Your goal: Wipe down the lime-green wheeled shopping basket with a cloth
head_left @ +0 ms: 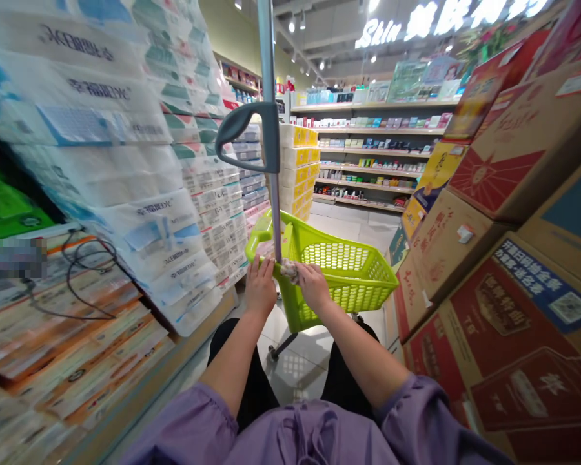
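A lime-green shopping cart (341, 303) with a perforated basket stands in front of my knees. My left hand (260, 284) curls its fingers over the near left rim. Just right of the pole's foot, my right hand (312, 284) is closed on a crumpled whitish cloth (289, 270) pressed against the near rim. A grey metal pole (267, 58) rises past the cart's near end, between my hands, with a dark grey loop handle (249, 139) fixed to it. Something pinkish lies inside behind my left fingers; I cannot make out what.
Wrapped tissue packs (164, 226) are stacked high on the left, near black cables (91, 258). Cardboard cartons (498, 148) line the right side. Ahead, shelves (377, 132) of small products stand beyond the tiled floor (351, 218).
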{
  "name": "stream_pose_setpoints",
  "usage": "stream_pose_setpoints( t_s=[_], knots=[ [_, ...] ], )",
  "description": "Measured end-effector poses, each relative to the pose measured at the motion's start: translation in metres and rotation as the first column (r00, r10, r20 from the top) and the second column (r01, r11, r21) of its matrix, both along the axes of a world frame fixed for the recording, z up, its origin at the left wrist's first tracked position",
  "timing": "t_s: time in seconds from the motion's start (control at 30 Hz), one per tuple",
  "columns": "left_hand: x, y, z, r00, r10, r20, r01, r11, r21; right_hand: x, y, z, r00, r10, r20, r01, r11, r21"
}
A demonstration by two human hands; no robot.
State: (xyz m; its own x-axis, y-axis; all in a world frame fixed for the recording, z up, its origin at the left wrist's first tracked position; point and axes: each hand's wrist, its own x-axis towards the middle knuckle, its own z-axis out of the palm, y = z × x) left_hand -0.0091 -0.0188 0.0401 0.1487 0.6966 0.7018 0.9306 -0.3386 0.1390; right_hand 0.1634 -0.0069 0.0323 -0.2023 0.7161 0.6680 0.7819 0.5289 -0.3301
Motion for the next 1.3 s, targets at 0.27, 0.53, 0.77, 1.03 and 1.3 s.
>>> stream_pose_setpoints(
  t_s=[0.27, 0.53, 0.77, 1.03, 1.3],
  knots=[
    [-0.003, 0.001, 0.004, 0.998, -0.053, 0.019, 0.053, 0.999, -0.003, 0.007, 0.0, -0.006, 0.997, 0.015, 0.075, -0.02, 0.998, 0.058],
    [0.003, 0.005, 0.005, 0.995, -0.076, 0.066, 0.073, 0.996, 0.048, 0.009, -0.005, -0.002, 0.996, 0.012, 0.083, -0.021, 0.994, 0.112],
    [-0.002, 0.004, 0.004, 0.997, -0.077, -0.003, 0.077, 0.995, 0.056, 0.017, -0.006, -0.017, 0.991, -0.029, 0.128, 0.016, 0.994, 0.104],
    [0.001, 0.008, 0.004, 0.994, -0.1, 0.036, 0.098, 0.994, 0.053, 0.012, -0.003, -0.016, 0.985, -0.098, 0.143, 0.101, 0.995, -0.015],
    [-0.001, 0.005, 0.005, 0.996, -0.084, 0.024, 0.083, 0.996, 0.034, 0.061, 0.001, -0.044, 0.967, -0.248, 0.054, 0.249, 0.969, -0.004]
  ],
)
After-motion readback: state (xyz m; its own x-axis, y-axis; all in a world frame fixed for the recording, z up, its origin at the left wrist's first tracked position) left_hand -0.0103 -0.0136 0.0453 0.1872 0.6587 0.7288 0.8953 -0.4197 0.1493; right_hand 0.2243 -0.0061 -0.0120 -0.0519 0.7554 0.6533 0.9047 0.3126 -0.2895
